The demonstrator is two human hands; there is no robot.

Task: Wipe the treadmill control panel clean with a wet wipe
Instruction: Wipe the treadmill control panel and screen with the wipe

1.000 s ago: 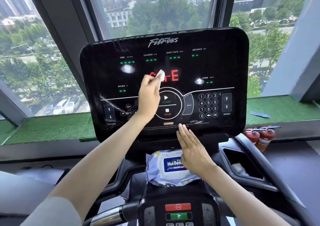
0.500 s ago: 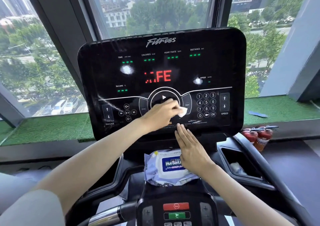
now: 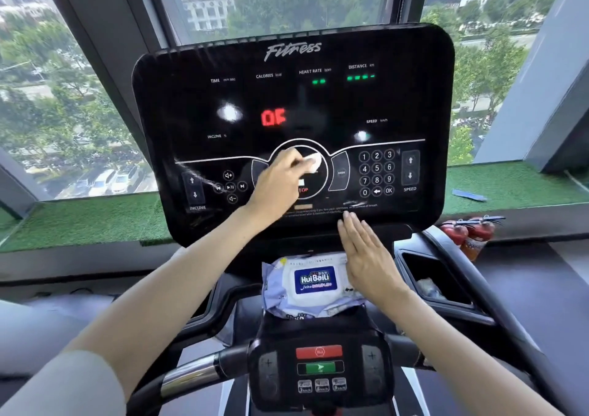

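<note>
I see left grip [image 3: 280,183] pinching wet wipe [image 3: 314,162] against control panel [image 3: 398,103], over round start/stop ring. Right grip [image 3: 366,253] flat, fingers straight, tips at panel's lower edge, above wipe pack [image 3: 314,283]. My worry: display lit, so hard press may trigger button and start belt.

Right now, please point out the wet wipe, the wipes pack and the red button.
wet wipe [image 3: 314,163]: head view, the white part that shows.
wipes pack [image 3: 314,280]: head view, blue label.
red button [image 3: 319,351]: head view, its middle.
</note>
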